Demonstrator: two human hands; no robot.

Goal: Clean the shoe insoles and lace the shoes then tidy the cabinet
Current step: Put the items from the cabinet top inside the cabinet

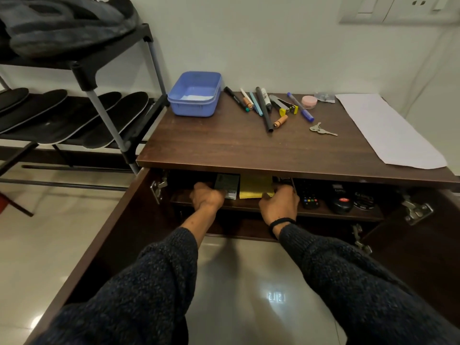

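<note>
I see both arms in dark knit sleeves reaching into the open cabinet, whose two doors stand swung out toward me. My left hand sits on the upper shelf, fingers curled round the lower corner of a dark box with a white label; that grip is pinching the box. My right hand, with a black band at the wrist, reaches in beside a yellow pad that stands between the two hands. Its fingers are curled at something dark just under the tabletop, but I cannot tell what it holds or whether the grip is pressed together.

Further right on the same shelf lie a remote with coloured buttons, a black round item and a polish tin.

On the tabletop stands a blue tub at the back left corner. Near it lies a scatter of pens and markers, a stapler, a pink jar, keys and a white sheet along the right edge.

To the left stands a rack. Four black insoles lie side by side on its middle tier, and a grey shoe rests on the top tier.
</note>
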